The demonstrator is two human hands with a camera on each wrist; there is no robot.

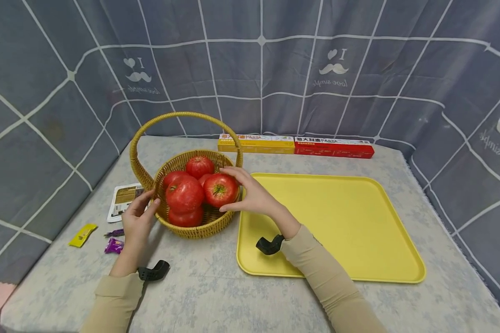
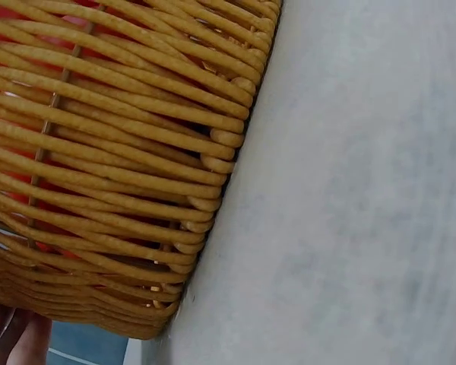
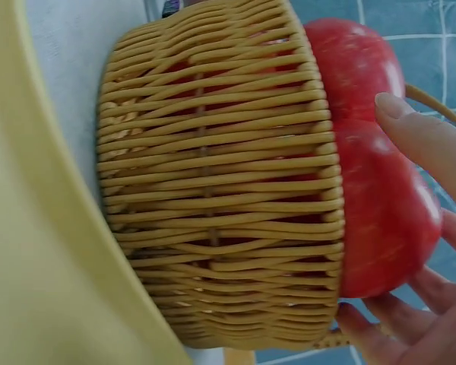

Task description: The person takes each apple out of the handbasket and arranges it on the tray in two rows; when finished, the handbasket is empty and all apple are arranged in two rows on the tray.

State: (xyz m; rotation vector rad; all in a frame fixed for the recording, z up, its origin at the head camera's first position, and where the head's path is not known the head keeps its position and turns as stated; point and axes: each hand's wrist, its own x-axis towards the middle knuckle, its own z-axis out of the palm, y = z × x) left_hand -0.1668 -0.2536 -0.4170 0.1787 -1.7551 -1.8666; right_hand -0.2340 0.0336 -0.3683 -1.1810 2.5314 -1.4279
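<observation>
A woven wicker basket (image 1: 200, 231) with a tall arched handle (image 1: 183, 114) holds several red apples (image 1: 185, 194). My left hand (image 1: 137, 217) holds the basket's left rim near the handle's base; in the left wrist view its fingers (image 2: 30, 338) show at the lower corner, beside the weave. At the basket's right side my right hand (image 1: 252, 194) curves round an apple (image 1: 220, 190), with fingers along its far side and thumb along its near side. In the right wrist view this apple (image 3: 384, 220) bulges above the rim, next to another apple (image 3: 355, 68).
A yellow tray (image 1: 329, 222) lies right of the basket, under my right forearm. Yellow and red pasta boxes (image 1: 333, 148) line the back edge. To the left lie a printed packet (image 1: 122, 201), a yellow wrapper (image 1: 83, 234) and a purple wrapper (image 1: 114, 246). Grey curtains enclose the table.
</observation>
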